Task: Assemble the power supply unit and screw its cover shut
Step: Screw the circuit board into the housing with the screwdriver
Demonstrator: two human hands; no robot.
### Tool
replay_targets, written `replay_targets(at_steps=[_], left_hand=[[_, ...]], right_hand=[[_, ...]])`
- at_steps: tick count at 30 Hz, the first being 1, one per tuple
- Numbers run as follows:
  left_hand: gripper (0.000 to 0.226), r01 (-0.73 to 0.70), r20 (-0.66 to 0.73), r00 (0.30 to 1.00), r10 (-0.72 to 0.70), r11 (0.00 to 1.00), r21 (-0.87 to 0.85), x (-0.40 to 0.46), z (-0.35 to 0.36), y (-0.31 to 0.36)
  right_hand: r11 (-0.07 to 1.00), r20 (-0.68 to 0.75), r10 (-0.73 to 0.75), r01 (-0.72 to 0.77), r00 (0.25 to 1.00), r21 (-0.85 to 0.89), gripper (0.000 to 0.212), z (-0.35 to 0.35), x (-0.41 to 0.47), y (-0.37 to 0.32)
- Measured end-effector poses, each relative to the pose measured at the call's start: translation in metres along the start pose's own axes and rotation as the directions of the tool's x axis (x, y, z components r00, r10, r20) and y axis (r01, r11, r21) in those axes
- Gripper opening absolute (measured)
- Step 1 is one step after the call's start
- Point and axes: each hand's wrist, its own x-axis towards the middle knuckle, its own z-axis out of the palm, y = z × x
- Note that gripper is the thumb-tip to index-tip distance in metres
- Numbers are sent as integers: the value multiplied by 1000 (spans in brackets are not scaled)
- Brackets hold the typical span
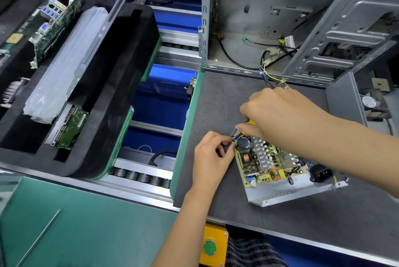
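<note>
- My right hand (280, 115) is curled round a screwdriver (250, 123) with a yellow and black handle; only a little of the handle shows below my knuckles, and the tip points down at the near-left corner of the circuit board (261, 163).
- My left hand (212, 156) is just beside that same corner, thumb and forefinger pinched together at the board's edge. I judge it is steadying a screw under the tip, but the screw itself is too small to make out.
- The power supply unit lies on the grey surface (216, 98) directly under my right hand: the board sits in its open metal tray (278, 193), with the big black capacitor (244, 142) right at my fingertips and the black mains socket (321, 174) under my right forearm.
- What looks done: the board is seated in the tray and the socket is in its end wall.
- What is in hand: fixing the board down at this corner, as I read it. I cannot tell whether the other corners are already screwed.
- What is left: no cover is on the unit, so closing it and driving the cover screws are not yet done. The grey sheet-metal piece (343, 98) standing beyond my right wrist may be that cover; I cannot be sure.
- The open computer case (280, 18) stands beyond both hands, its loose cables (272, 72) trailing toward my right knuckles.
</note>
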Motion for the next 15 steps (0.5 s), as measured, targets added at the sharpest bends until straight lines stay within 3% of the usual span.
replay_targets(at_steps=[8,10,15], left_hand=[[7,-7,3,1000,7,1000,19,0,0,0],[7,-8,5,1000,8,1000,28,0,0,0],[7,-1,13,1000,1,1000,16,1,0,1]], right_hand=[[970,-36,-24,15,999,-242,22,3,-1,-11],[972,-1,-11,10,1000,-236,18,2,0,-14],[994,90,-51,60,995,-96,38,-8,3,-13]])
